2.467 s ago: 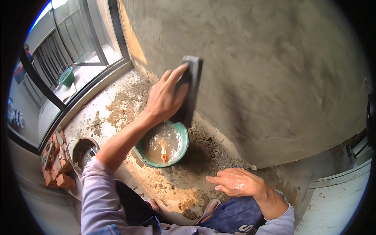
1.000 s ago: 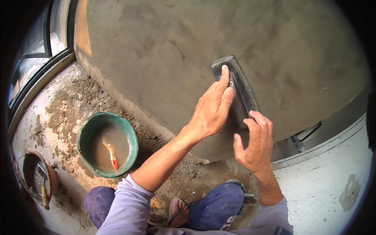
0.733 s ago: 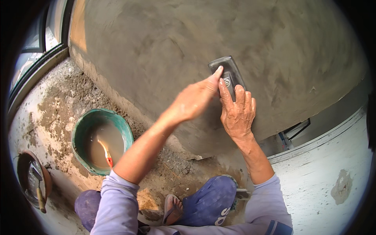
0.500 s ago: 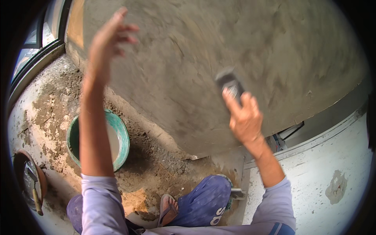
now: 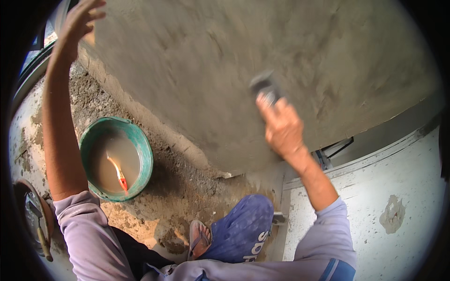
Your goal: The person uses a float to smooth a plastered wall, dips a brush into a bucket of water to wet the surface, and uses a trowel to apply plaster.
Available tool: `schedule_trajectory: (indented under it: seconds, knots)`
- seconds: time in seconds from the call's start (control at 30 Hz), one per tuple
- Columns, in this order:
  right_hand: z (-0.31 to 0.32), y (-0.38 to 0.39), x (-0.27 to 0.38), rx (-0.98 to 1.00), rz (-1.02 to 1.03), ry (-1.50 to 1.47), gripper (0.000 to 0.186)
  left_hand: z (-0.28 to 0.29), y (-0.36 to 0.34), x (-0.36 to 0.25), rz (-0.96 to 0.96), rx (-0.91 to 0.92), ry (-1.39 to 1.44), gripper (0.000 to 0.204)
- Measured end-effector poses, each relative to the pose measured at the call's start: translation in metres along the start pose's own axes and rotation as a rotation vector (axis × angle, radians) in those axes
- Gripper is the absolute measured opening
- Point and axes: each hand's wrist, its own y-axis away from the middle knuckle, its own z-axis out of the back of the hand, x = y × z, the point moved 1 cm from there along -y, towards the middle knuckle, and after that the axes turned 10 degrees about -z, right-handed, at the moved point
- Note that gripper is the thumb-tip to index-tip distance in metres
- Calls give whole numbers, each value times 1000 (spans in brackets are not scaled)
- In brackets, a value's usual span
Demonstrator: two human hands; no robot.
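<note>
My right hand (image 5: 284, 127) is closed around a small dark plastering trowel (image 5: 266, 84), blurred by motion, its blade against the wet grey plastered wall (image 5: 197, 70). My left hand (image 5: 83, 21) is raised at the upper left near the window frame, holding nothing, its fingers apart. Swirled streaks run across the plaster. Below my left hand, a green bucket (image 5: 146, 161) holds murky water. In it lies a paintbrush (image 5: 119, 172) with a red and pale handle.
A brown tub (image 5: 48, 216) with a wooden-handled trowel (image 5: 44, 242) stands at the lower left. Spilled mortar (image 5: 176, 171) lies along the wall's foot. To the right is a white, spattered surface (image 5: 347, 210). My sandalled foot (image 5: 200, 239) rests on the floor below.
My left hand has swung left and upward, uncovering the bucket and its brush. My right hand with the trowel has shifted slightly left and up. The view has shifted a little too.
</note>
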Motion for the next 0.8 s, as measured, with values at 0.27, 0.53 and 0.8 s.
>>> schedule_trajectory:
  seconds: [0.27, 0.53, 0.8]
  knots:
    - [17, -114, 16, -151, 55, 3, 55, -2, 18, -30, 86, -52, 195, 64]
    - [26, -160, 22, -244, -39, -32, 55, 19, 4, 71, 26, -90, 47, 58]
    - [12, -218, 43, -180, 146, -61, 54, -8, 41, 28, 38, -100, 94, 49]
